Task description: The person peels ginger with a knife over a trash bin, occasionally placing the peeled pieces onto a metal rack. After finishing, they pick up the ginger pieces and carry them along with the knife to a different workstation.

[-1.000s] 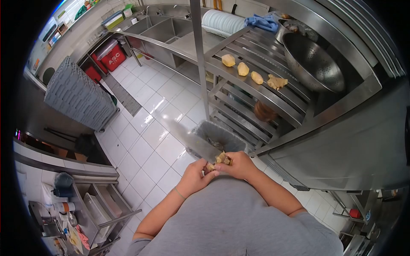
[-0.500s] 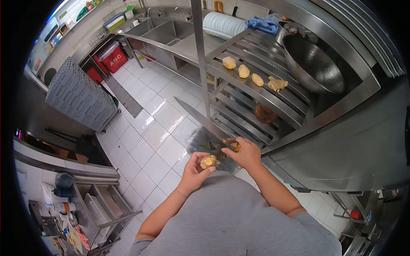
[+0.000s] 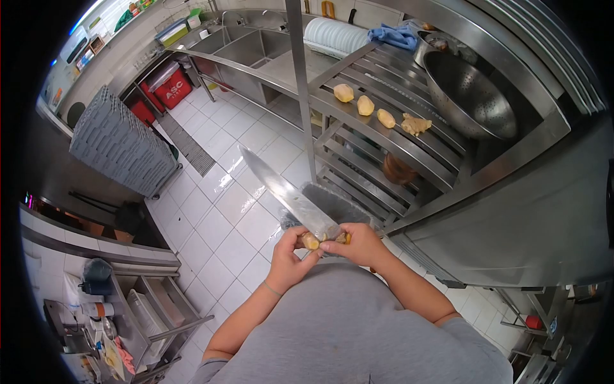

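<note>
A partly peeled potato (image 3: 311,242) is pinched in the fingers of my left hand (image 3: 289,261). My right hand (image 3: 363,246) grips a large knife (image 3: 291,197) near its heel, and the long blade points up and to the left. The blade's heel is at the potato, with my right thumb close beside it. Below the hands is a bin (image 3: 339,203) lined with a clear plastic bag. Several peeled pieces, such as a pale potato (image 3: 343,93) and a knobbly ginger-like root (image 3: 416,124), lie in a row on the slatted metal shelf (image 3: 400,147).
A metal colander (image 3: 470,96) and a blue cloth (image 3: 393,36) are on the shelf's far side. A vertical steel post (image 3: 299,83) stands ahead of the hands. Beyond are a double sink (image 3: 256,48), stacked grey crates (image 3: 121,144) and a red cooler (image 3: 170,86).
My right hand has moved left to meet the left hand, bringing the knife's heel to the potato. The blade has swung left and shows its flat side. More of the bin shows.
</note>
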`<state>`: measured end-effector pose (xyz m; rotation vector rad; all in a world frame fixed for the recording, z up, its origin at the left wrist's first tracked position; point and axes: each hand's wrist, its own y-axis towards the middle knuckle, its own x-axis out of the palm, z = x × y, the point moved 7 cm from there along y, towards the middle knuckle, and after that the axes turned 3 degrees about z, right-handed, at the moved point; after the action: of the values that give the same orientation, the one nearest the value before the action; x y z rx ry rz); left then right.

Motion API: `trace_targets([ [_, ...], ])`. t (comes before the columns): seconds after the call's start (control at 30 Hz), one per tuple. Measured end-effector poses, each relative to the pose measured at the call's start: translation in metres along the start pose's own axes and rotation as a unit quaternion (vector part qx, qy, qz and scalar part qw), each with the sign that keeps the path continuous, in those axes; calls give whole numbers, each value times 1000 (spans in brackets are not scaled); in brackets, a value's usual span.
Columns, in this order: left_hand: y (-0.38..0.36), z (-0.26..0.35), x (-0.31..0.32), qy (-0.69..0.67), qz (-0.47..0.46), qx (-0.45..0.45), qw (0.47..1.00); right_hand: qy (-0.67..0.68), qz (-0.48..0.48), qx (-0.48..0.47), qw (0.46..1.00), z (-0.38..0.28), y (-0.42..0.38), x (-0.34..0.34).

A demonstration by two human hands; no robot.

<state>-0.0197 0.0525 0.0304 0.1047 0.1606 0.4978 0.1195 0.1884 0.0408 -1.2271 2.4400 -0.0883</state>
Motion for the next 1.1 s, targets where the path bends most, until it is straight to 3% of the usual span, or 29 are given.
trace_targets([
  [0.33,4,32,-1,141,7,80,987,-6,-5,-11,1000,-5,-4,3],
  [0.67,6,34,7,154,-33,96,983,15,-90,-5,996,6,7,12],
  [0.83,7,36,9,179,-51,15,982,147,-71,68,984,22,10,6],
  [0.93,5,19,4,128,-19,-61,990,119,-42,90,988,24,11,-2],
  [1.1,4,18,6,60,-27,-73,995,21,-2,28,999,15,8,-9],
])
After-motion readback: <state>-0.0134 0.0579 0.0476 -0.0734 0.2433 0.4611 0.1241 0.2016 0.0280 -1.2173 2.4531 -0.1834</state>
